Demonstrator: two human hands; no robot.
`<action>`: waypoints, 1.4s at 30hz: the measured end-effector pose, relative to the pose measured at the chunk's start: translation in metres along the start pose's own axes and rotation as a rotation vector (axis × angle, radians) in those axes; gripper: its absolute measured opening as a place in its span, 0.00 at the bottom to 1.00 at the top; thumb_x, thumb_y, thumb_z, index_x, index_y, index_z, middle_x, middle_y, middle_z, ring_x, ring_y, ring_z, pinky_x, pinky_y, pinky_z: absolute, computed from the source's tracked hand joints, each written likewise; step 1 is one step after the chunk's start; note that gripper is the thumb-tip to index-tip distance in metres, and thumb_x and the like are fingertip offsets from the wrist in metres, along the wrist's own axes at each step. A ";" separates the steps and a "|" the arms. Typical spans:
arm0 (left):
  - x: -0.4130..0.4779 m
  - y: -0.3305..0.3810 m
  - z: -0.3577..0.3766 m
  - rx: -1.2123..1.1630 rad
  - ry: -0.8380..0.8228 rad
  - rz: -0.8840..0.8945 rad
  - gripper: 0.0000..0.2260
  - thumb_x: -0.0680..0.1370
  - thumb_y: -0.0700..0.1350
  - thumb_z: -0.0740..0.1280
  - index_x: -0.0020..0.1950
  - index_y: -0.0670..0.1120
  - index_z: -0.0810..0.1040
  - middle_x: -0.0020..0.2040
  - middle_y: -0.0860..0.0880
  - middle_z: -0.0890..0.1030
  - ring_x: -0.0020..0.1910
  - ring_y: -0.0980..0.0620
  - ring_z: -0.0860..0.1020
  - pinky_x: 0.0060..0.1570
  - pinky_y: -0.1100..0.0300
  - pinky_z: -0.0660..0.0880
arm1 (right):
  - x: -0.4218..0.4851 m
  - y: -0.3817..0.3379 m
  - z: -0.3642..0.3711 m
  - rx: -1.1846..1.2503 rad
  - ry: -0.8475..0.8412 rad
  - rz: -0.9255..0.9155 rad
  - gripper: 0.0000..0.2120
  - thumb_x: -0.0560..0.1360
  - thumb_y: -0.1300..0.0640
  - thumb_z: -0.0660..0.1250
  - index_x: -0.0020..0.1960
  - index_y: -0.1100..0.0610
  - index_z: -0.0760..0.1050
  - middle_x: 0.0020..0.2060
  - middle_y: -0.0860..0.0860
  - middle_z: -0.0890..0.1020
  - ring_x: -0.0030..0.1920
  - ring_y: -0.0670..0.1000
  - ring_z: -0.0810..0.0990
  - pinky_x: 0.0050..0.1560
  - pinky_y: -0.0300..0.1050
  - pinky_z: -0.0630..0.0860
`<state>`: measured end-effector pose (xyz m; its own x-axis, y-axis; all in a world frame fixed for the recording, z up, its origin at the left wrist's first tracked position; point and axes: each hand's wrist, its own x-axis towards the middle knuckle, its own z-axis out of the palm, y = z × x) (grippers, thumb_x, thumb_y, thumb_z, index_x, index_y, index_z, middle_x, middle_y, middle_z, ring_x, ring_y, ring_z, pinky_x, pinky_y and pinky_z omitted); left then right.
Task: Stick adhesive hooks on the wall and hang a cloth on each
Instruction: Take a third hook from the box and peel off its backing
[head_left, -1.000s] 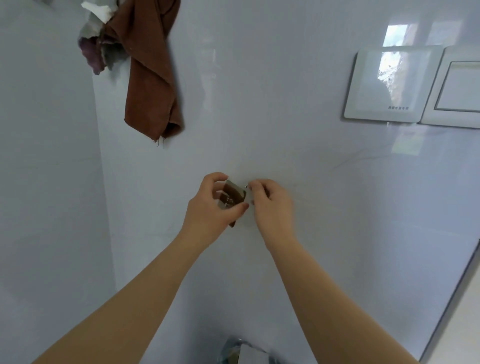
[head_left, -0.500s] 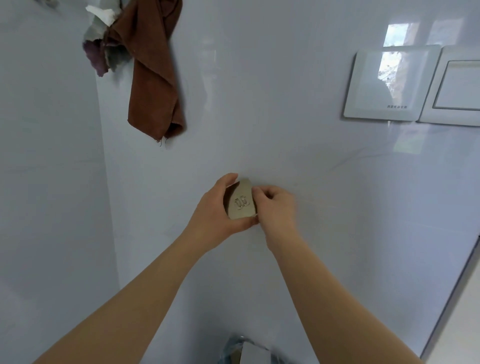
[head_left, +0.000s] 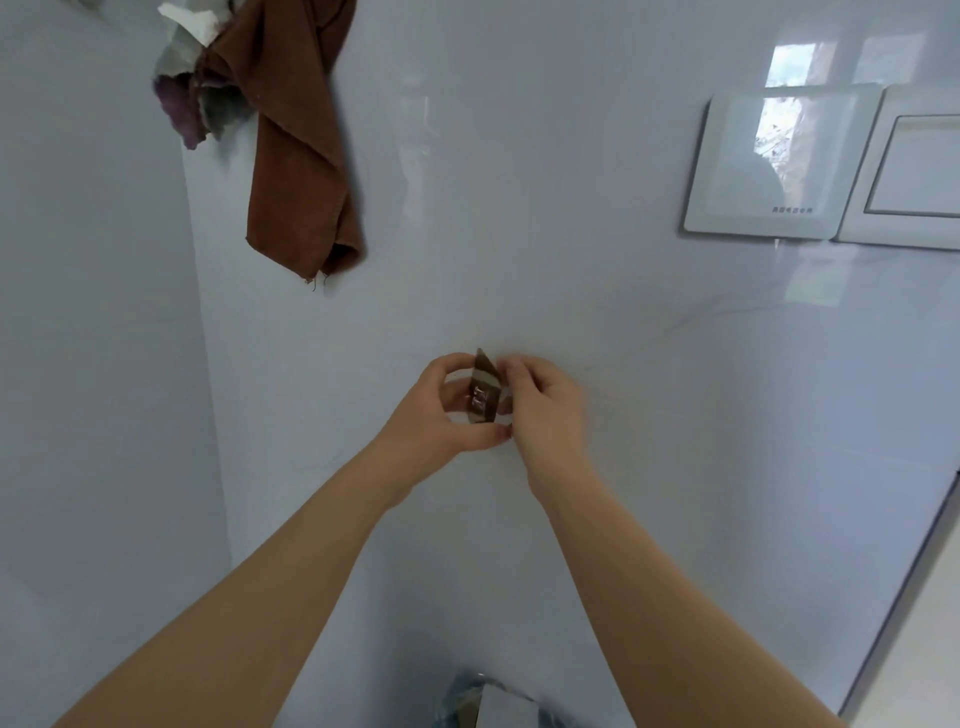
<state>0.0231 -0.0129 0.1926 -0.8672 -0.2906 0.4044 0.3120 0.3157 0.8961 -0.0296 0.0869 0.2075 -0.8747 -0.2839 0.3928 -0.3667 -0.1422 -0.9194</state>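
The adhesive hook (head_left: 483, 388) stands with its long axis near vertical, close in front of the wall (head_left: 571, 182); I cannot tell whether it touches. It lies between both hands, equally near. The left hand (head_left: 434, 415) has a narrow grip pinching its left side, and the right hand (head_left: 545, 402) pinches its right edge.

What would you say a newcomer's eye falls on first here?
The left hand and right hand, mid-frame, pinching a small adhesive hook before the white wall. Next, the brown cloth hanging upper left, then two white switch plates upper right.
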 end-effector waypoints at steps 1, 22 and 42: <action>0.000 0.001 -0.001 -0.061 -0.050 -0.015 0.30 0.70 0.34 0.72 0.65 0.54 0.65 0.48 0.55 0.81 0.48 0.56 0.78 0.49 0.64 0.74 | 0.000 0.001 0.001 -0.035 -0.015 -0.016 0.11 0.79 0.61 0.57 0.44 0.52 0.77 0.36 0.45 0.78 0.36 0.44 0.76 0.39 0.39 0.75; -0.006 0.003 -0.013 -0.286 -0.189 -0.070 0.25 0.66 0.51 0.71 0.62 0.55 0.70 0.49 0.51 0.82 0.46 0.53 0.82 0.52 0.56 0.79 | 0.003 0.002 -0.002 -0.565 -0.066 -0.309 0.09 0.78 0.60 0.60 0.46 0.58 0.78 0.31 0.43 0.73 0.31 0.39 0.71 0.32 0.25 0.68; -0.001 -0.002 -0.012 -0.375 0.029 -0.130 0.18 0.73 0.41 0.69 0.61 0.47 0.72 0.55 0.43 0.82 0.48 0.46 0.82 0.53 0.52 0.79 | 0.003 0.013 0.001 -0.611 -0.035 -0.384 0.09 0.78 0.62 0.58 0.45 0.62 0.77 0.35 0.48 0.74 0.32 0.43 0.69 0.35 0.27 0.66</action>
<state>0.0278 -0.0241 0.1926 -0.8990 -0.3337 0.2837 0.3253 -0.0750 0.9426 -0.0365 0.0838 0.1966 -0.6416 -0.3522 0.6814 -0.7669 0.3148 -0.5593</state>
